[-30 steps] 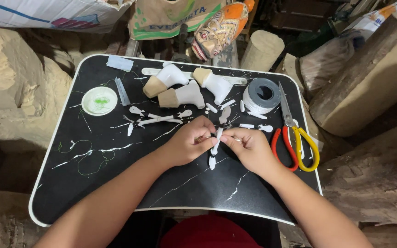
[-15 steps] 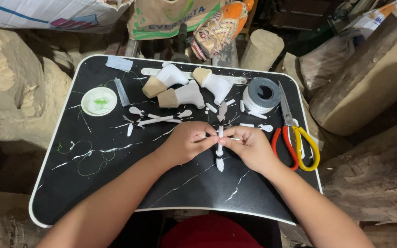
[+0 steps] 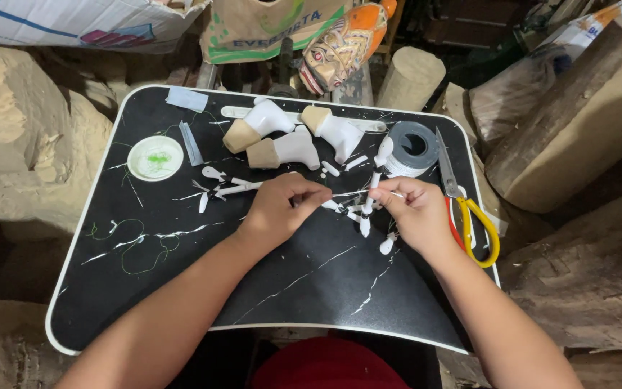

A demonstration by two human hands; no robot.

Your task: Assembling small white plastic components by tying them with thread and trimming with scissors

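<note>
I am seeing my left hand [image 3: 282, 205] and right hand [image 3: 413, 209] both pinching shut on a thin white stick-like piece [image 3: 354, 193] stretched between their fingertips, just above the black marble-patterned tray [image 3: 145, 288]. Beyond the fingers, a tan cardboard package with green lettering [image 3: 268, 29] is leaning past the tray's far edge. Rough pale wood blocks [image 3: 23, 144] are crowding both sides.

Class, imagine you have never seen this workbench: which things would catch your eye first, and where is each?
At the centre of the black marble-patterned tray, the left hand and the right hand pinch a small white spoon-shaped piece between them. Yellow-handled scissors lie at the tray's right edge, beside a grey tape roll. Behind the tray leans a painted orange carved mask.
</note>
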